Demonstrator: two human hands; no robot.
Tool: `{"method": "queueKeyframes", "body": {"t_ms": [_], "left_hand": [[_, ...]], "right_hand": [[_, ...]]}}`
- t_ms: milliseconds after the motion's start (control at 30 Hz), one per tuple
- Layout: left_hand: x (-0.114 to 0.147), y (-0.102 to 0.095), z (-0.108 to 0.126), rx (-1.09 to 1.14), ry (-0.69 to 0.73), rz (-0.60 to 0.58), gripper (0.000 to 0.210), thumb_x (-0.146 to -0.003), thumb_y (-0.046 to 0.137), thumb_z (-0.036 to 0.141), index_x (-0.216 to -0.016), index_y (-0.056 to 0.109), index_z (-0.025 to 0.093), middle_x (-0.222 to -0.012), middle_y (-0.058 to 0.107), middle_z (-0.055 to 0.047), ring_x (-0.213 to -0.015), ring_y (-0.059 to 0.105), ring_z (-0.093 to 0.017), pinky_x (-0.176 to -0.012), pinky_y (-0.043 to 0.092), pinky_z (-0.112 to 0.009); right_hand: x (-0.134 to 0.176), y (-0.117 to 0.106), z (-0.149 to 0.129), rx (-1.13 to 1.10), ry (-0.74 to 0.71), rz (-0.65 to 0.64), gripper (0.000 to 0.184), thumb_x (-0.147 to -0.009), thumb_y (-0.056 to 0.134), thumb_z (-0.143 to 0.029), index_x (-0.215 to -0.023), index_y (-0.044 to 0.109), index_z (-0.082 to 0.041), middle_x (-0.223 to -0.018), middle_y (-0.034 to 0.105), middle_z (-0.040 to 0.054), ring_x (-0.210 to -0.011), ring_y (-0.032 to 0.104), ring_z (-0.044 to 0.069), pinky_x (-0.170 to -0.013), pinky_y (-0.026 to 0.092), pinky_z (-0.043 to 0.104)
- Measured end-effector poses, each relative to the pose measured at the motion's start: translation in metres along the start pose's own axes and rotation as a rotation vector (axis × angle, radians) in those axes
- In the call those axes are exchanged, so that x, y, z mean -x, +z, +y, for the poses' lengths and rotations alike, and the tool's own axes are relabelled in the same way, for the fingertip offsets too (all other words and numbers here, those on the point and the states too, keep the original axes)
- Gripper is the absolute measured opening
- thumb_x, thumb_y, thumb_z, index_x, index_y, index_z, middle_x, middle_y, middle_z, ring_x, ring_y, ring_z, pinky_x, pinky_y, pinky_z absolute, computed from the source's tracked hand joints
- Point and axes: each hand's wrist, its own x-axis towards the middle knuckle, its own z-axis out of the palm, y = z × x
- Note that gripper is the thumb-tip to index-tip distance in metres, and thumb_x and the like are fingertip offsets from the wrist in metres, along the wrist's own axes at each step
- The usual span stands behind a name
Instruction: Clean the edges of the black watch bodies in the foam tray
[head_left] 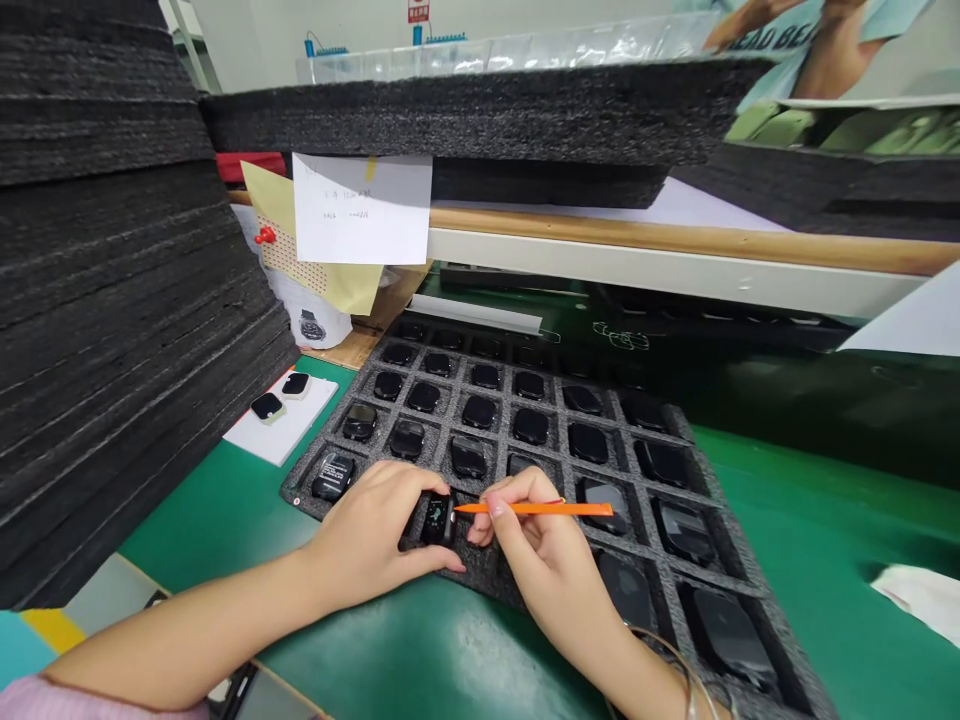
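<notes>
A small black smartwatch (438, 518) with a lit screen sits at the near edge of a grey foam tray (491, 575). My left hand (371, 530) steadies it, index finger along its far side and thumb along its near side. Pinched in my right hand (536, 545) is a thin orange plastic stick (559, 509); its pointed tip meets the watch's right side, by the side button. Rows of watch bodies with dark screens fill the tray's pockets. One watch (333, 476) left of my left hand shows white text on its screen.
A tall stack of black foam sheets (112, 300) stands at the left. Two light-cased watches (268, 406) lie on a white card (289, 437). Overhead, a shelf edge (637, 262) carries more foam trays. A person's arms (836, 50) show at the upper right.
</notes>
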Motion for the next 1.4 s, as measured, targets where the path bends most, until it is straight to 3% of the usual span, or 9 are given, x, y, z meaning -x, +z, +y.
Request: {"method": "queueKeyframes", "body": {"t_ms": [167,267,367,500,600,800,933,1067,1400], "left_hand": [[-0.002,-0.005,0.003,-0.009,0.028,0.015,0.061,-0.076,0.084,0.052,-0.118,0.052,0.020,-0.113,0.065,-0.007,-0.105,0.059,-0.027,-0.095,0.044,-0.043],[-0.003,-0.014,0.002,-0.118,-0.008,0.046,0.051,-0.082,0.074,0.062,-0.104,0.058,0.018,-0.106,0.059,-0.009,-0.100,0.055,-0.028,-0.089,0.043,-0.044],[0.002,-0.022,-0.002,-0.263,-0.029,0.007,0.033,-0.090,0.069,0.051,-0.093,0.062,0.019,-0.102,0.056,-0.007,-0.096,0.053,-0.027,-0.084,0.041,-0.042],[0.013,-0.033,-0.007,-0.298,0.019,-0.039,0.025,-0.092,0.069,0.043,-0.102,0.064,0.020,-0.115,0.056,-0.010,-0.108,0.053,-0.029,-0.093,0.042,-0.045],[0.024,-0.039,-0.012,-0.253,0.015,-0.027,0.021,-0.094,0.067,0.038,-0.108,0.064,0.022,-0.125,0.059,-0.010,-0.116,0.055,-0.029,-0.099,0.043,-0.045],[0.035,-0.037,-0.024,-0.061,0.053,0.098,0.019,-0.095,0.069,0.033,-0.110,0.065,0.022,-0.121,0.069,-0.008,-0.118,0.061,-0.024,-0.102,0.046,-0.040],[0.037,-0.034,-0.029,-0.012,-0.005,0.110,0.030,-0.091,0.073,0.036,-0.115,0.061,0.022,-0.121,0.069,-0.008,-0.116,0.062,-0.025,-0.101,0.048,-0.041],[0.038,-0.031,-0.030,0.005,-0.107,0.145,0.050,-0.083,0.081,0.040,-0.121,0.054,0.021,-0.120,0.068,-0.007,-0.111,0.064,-0.024,-0.098,0.050,-0.039],[0.037,-0.028,-0.028,0.000,-0.109,0.141,0.051,-0.083,0.081,0.041,-0.119,0.051,0.022,-0.120,0.067,-0.007,-0.109,0.064,-0.025,-0.097,0.049,-0.040]], "right_hand": [[0.001,0.000,0.002,0.036,-0.034,-0.029,0.024,-0.104,0.049,-0.038,-0.086,0.050,-0.022,-0.078,0.058,0.0013,-0.066,0.062,0.014,-0.063,0.055,0.025],[0.002,0.001,0.004,0.048,-0.046,-0.015,0.024,-0.105,0.048,-0.038,-0.086,0.051,-0.022,-0.078,0.057,0.0009,-0.066,0.061,0.013,-0.063,0.054,0.025],[0.003,0.001,0.005,0.047,-0.052,-0.014,0.027,-0.104,0.050,-0.040,-0.084,0.052,-0.022,-0.077,0.057,0.0009,-0.065,0.061,0.013,-0.061,0.054,0.025],[-0.001,-0.001,-0.001,-0.001,-0.009,0.048,0.031,-0.101,0.054,-0.047,-0.084,0.054,-0.021,-0.074,0.060,0.0016,-0.064,0.062,0.014,-0.061,0.055,0.024],[-0.009,0.001,-0.011,-0.039,0.085,0.021,0.034,-0.097,0.059,-0.054,-0.090,0.059,-0.020,-0.077,0.066,0.0046,-0.070,0.067,0.016,-0.068,0.059,0.027],[-0.029,0.037,-0.016,-0.170,0.166,-0.118,0.043,-0.093,0.060,-0.062,-0.093,0.057,-0.019,-0.082,0.072,0.0084,-0.072,0.069,0.019,-0.069,0.061,0.032],[-0.032,0.057,-0.003,-0.185,0.152,-0.139,0.041,-0.097,0.053,-0.061,-0.091,0.052,-0.020,-0.077,0.069,0.0051,-0.069,0.068,0.017,-0.066,0.059,0.030],[-0.030,0.059,0.004,-0.131,0.126,-0.144,0.039,-0.099,0.052,-0.058,-0.089,0.052,-0.020,-0.074,0.066,0.0029,-0.066,0.065,0.014,-0.064,0.058,0.027],[-0.026,0.057,0.003,-0.068,0.071,-0.127,0.033,-0.101,0.050,-0.052,-0.090,0.051,-0.021,-0.075,0.063,0.0022,-0.065,0.065,0.014,-0.062,0.059,0.026]]}}
